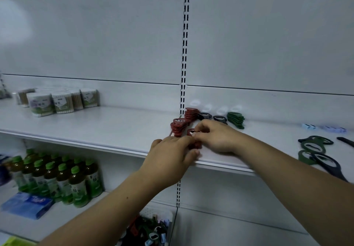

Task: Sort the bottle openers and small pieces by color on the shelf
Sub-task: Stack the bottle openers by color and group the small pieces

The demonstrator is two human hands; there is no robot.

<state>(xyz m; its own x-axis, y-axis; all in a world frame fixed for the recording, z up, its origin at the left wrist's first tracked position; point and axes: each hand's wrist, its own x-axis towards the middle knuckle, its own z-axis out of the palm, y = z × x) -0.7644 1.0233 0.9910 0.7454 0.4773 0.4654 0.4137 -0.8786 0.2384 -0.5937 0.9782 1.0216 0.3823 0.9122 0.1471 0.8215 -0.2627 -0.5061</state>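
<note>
Left hand [172,155] and right hand [216,136] met at the front edge of the shelf [115,123]. Both grasped one short pile of red openers [197,146]. The left fingers curled round its near end with the thumb underneath, and the right fingertips pinched the top loop. Motion blur hid the exact finger placement.

Just behind and to the left stood two red stacks [179,127]. Behind the right hand lay black openers [206,115], then a green stack [236,120]. White pieces [195,103] leaned along the back panel.

Far right on the shelf were blue pieces [309,126] and large openers [314,144], green and dark, loose and overlapping. A basket [153,215] below held mixed leftovers. Tubs [57,102] stood far left, with bottles [57,177] on the lower shelf.

The step in hand looked like squaring up the third red pile.

To do it well:
- Press the ends together so the loops line up.
- Slide the pile back from the lip, because it sat close enough to tip off.
- Set it beside the other reds without knocking them.
- Let go with the pinching hand first while the other steadies the pile.
</note>
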